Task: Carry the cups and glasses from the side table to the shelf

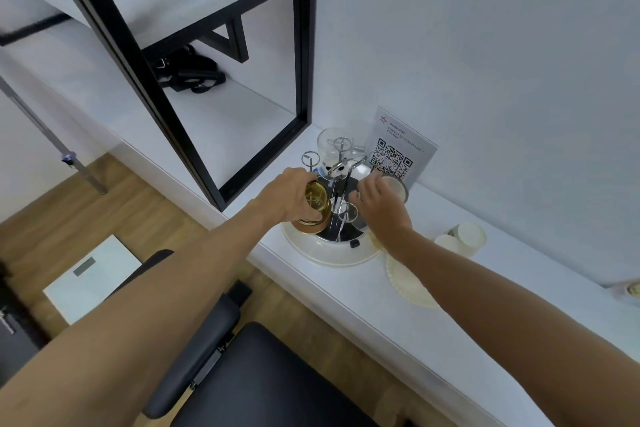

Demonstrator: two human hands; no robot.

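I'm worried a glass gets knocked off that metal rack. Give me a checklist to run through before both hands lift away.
1. Left hand wrapped around the amber glass: ok.
2. Right hand on the pale cup: touching it, firm grip cannot tell.
3. Amber glass free of the rack's ringed prongs: cannot tell.
4. Clear glass at the rack's back away from both hands: ok.
5. Room on the shelf board to the left: ok.
6. QR sign right behind the pale cup, could be bumped: not ok.

Both forearms are bare; the 2 hands [294, 196] wear nothing.
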